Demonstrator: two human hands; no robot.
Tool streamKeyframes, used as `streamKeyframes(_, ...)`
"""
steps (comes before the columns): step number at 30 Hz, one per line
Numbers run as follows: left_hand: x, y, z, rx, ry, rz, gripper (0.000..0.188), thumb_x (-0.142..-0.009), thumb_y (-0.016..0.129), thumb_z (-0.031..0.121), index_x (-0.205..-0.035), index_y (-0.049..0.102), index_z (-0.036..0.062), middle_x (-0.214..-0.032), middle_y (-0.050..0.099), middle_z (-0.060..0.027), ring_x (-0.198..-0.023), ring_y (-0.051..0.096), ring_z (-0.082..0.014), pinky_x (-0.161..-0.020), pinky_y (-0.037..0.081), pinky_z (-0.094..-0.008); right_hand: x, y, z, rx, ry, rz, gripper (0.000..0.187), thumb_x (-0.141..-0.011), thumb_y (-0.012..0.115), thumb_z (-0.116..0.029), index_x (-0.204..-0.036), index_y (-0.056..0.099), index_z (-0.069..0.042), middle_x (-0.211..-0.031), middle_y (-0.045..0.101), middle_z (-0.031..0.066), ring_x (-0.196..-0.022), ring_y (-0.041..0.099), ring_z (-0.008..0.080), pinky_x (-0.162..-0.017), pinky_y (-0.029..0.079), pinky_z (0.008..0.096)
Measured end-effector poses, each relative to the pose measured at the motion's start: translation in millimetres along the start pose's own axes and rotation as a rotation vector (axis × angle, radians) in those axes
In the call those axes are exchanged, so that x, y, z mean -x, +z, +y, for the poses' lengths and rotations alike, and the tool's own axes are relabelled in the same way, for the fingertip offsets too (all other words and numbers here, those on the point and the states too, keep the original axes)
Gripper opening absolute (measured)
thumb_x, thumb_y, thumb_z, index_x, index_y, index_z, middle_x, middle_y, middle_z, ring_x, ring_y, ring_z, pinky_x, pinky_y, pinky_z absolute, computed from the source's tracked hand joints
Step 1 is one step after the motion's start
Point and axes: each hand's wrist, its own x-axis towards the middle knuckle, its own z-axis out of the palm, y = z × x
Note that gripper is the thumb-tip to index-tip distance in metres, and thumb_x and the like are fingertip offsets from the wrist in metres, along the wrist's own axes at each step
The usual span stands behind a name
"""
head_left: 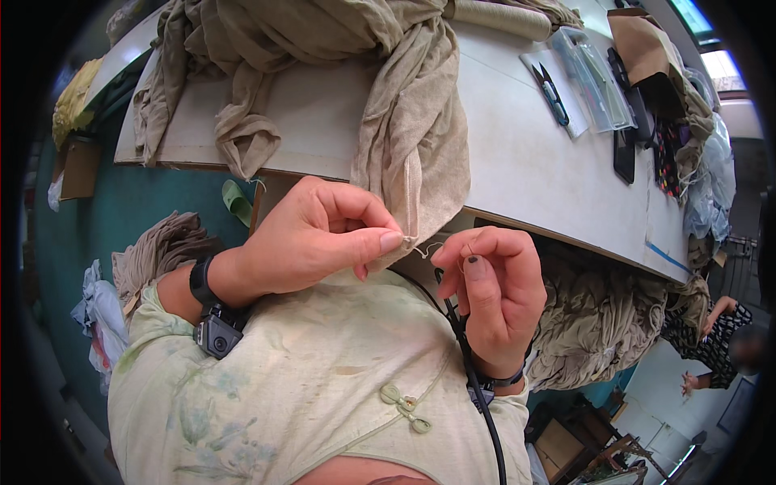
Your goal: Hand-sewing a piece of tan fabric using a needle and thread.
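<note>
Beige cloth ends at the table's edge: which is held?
The broad right end, pinched in the left hand; the looped end and another end farther left hang unheld.

Pale green floral top [307,347] (knotted fastening [410,402]), black wrist straps [200,281], cable [475,390]

Passage is offered over white tabletop [517,153]; left side is blocked by beige cloth [420,113], right by snips [552,99] and phone [623,156].

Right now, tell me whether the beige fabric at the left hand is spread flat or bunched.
Bunched: the beige fabric hangs over the edge of the white table in lengthwise folds, narrowing toward the left hand.
</note>
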Motion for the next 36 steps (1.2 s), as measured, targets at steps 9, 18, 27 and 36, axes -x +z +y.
streamKeyframes(9, 0.8, -0.4, 1.4, 0.031, -0.002, -0.014, 0.009, -0.084, 0.060, 0.006, -0.085, 0.061, -0.0032, -0.083, 0.057, -0.0038, -0.069, 0.054, -0.0067, -0.057, 0.046, -0.0194, -22.2, 13.6, 18.6, 0.298, -0.294, -0.153, 0.017, -0.077, 0.057, 0.008, -0.091, 0.052, 0.000, -0.088, 0.054, 0.0117, -0.066, 0.054, 0.0180, -0.055, 0.044, 0.0249)
streamKeyframes(18, -0.7, -3.7, 0.8, 0.065, -0.030, -0.011, 0.007, -0.080, 0.063, 0.001, -0.086, 0.061, -0.0029, -0.083, 0.057, -0.0035, -0.069, 0.054, -0.0061, -0.058, 0.046, -0.0187, -20.5, 14.8, 22.0, 0.013, -0.032, -0.153, 0.013, -0.082, 0.053, 0.007, -0.093, 0.050, 0.001, -0.085, 0.051, 0.0082, -0.069, 0.053, 0.0103, -0.059, 0.046, 0.0207)
streamKeyframes(27, -2.6, -4.3, -0.8, 0.041, -0.023, -0.015, 0.007, -0.081, 0.062, 0.002, -0.085, 0.061, -0.0030, -0.082, 0.057, -0.0032, -0.067, 0.053, -0.0056, -0.056, 0.044, -0.0177, -20.2, 13.4, 25.1, -0.055, -0.012, -0.187, 0.010, -0.087, 0.049, 0.003, -0.096, 0.049, 0.001, -0.092, 0.049, 0.0070, -0.069, 0.051, 0.0059, -0.057, 0.043, 0.0173)
streamKeyframes(36, -1.0, -2.5, 0.5, 0.014, -0.021, -0.008, 0.006, -0.081, 0.060, 0.000, -0.086, 0.061, -0.0038, -0.081, 0.056, -0.0041, -0.067, 0.054, -0.0063, -0.057, 0.046, -0.0185, -14.3, 0.6, 13.3, 0.129, -0.169, -0.085, 0.015, -0.074, 0.060, 0.009, -0.086, 0.058, -0.001, -0.081, 0.053, 0.0061, -0.061, 0.049, 0.0081, -0.052, 0.039, 0.0192)
